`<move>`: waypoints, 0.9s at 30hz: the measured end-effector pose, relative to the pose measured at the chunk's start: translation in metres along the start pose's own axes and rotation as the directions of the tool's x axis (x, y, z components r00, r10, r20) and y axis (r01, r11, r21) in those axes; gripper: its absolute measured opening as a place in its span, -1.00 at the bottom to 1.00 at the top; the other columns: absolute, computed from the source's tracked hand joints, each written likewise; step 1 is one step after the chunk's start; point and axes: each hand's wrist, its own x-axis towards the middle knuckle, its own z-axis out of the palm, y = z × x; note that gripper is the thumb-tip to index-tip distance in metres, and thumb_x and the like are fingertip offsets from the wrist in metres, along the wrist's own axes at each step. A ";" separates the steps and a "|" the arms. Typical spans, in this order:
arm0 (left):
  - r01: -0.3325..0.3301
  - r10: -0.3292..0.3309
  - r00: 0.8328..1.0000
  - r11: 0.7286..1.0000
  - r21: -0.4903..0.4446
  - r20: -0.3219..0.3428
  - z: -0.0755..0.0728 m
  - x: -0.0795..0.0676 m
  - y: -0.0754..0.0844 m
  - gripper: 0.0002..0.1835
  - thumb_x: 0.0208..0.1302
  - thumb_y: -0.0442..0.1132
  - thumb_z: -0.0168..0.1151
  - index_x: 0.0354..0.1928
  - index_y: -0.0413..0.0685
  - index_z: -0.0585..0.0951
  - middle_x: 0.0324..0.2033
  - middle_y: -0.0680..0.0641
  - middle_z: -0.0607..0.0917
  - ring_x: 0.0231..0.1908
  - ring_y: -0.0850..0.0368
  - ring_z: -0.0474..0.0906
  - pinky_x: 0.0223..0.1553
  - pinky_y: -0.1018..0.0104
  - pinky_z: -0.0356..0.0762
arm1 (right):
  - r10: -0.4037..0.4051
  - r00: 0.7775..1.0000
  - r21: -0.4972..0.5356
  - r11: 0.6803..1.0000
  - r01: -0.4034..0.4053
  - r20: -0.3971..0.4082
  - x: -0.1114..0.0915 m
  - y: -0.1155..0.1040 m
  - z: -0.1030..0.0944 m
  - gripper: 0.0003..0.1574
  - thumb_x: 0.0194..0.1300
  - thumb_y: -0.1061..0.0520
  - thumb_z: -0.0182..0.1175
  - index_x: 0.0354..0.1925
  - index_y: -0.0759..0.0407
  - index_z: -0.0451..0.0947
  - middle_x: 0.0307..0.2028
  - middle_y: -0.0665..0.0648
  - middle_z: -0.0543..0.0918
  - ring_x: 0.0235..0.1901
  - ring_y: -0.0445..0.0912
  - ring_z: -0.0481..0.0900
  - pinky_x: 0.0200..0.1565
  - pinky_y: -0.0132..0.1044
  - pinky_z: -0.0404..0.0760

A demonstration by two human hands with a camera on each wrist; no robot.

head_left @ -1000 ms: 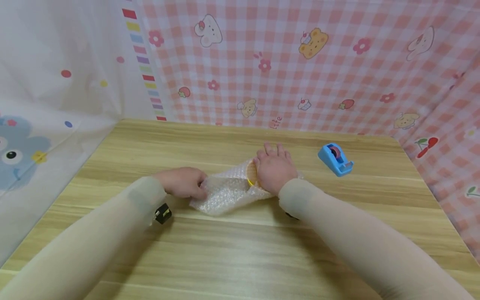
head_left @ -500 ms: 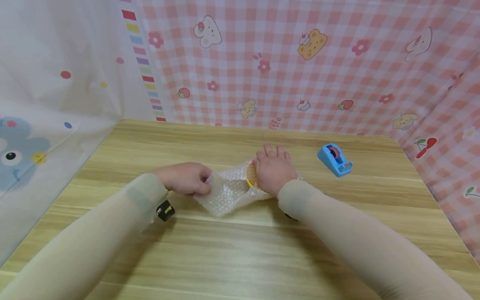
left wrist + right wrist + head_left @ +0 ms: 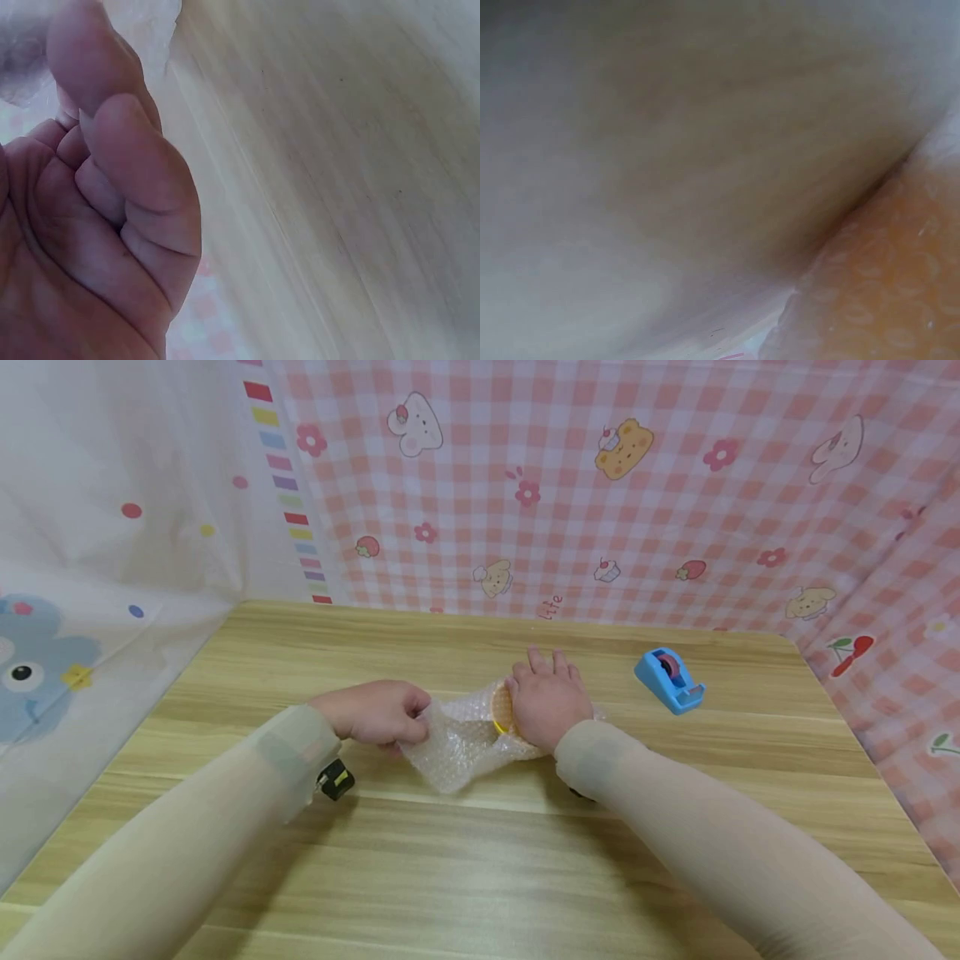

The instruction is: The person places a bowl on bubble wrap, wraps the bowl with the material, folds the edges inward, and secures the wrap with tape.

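Observation:
A sheet of clear bubble wrap (image 3: 453,752) lies across the middle of the table, partly folded round an orange thing with a yellow rim (image 3: 502,707). My left hand (image 3: 378,713) pinches the wrap's loose left end between thumb and fingers. In the left wrist view, the wrap (image 3: 154,30) shows beyond the curled fingers (image 3: 142,165). Fingers extended, my right hand (image 3: 551,703) rests on the wrapped thing and hides its right part. Orange shows through the bubbles of the wrapped thing (image 3: 889,285) in the right wrist view.
A blue tape dispenser (image 3: 670,681) with a reddish roll stands behind and right of my right hand. The wooden table (image 3: 465,868) is bordered at the back by a pink checked cloth (image 3: 465,485) and at the left by a white cloth (image 3: 180,460).
My left hand has moved a little to the right and away from me, bringing the wrap's left end closer to the orange thing. The right hand stays in place.

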 end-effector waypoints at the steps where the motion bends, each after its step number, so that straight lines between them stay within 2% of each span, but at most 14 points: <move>1: -0.002 0.002 1.000 1.000 -0.003 0.000 0.000 0.000 0.000 -0.91 0.32 -0.22 0.16 -0.31 -0.07 0.57 -0.44 0.03 0.58 -0.43 0.18 0.54 -0.36 0.36 0.63 | 0.001 1.000 -0.001 1.000 -0.001 0.001 0.000 0.000 0.000 -0.25 0.73 -0.20 -0.42 0.61 0.07 0.25 0.70 0.19 -0.02 0.66 0.35 -0.11 0.63 0.26 -0.04; 12: -0.010 0.009 0.999 1.000 -0.024 -0.045 0.000 0.001 0.010 -0.88 0.32 -0.20 0.17 -0.24 -0.08 0.60 -0.35 -0.01 0.67 -0.37 0.15 0.60 -0.31 0.31 0.68 | 0.002 1.000 0.002 1.000 -0.002 0.004 0.000 0.000 0.000 -0.25 0.73 -0.21 -0.42 0.62 0.07 0.24 0.70 0.18 -0.03 0.66 0.34 -0.11 0.63 0.25 -0.05; 21: -0.032 0.025 0.996 0.996 -0.079 -0.081 -0.001 0.002 0.015 -0.84 0.36 -0.18 0.18 -0.19 -0.12 0.62 -0.28 -0.07 0.71 -0.32 0.11 0.62 -0.29 0.23 0.72 | -0.004 1.000 -0.012 1.000 0.004 -0.005 0.001 0.001 0.002 -0.25 0.73 -0.20 -0.44 0.62 0.07 0.23 0.70 0.19 -0.02 0.66 0.35 -0.11 0.63 0.26 -0.03; 27: -0.040 0.025 0.993 0.991 -0.124 -0.115 -0.002 0.003 0.021 -0.82 0.42 -0.15 0.17 -0.16 -0.11 0.62 -0.29 -0.07 0.69 -0.32 0.12 0.58 -0.34 0.32 0.61 | -0.013 1.000 -0.033 0.999 0.013 -0.012 0.000 0.001 0.003 -0.25 0.73 -0.18 -0.44 0.61 0.09 0.23 0.70 0.20 0.00 0.65 0.36 -0.08 0.62 0.27 -0.01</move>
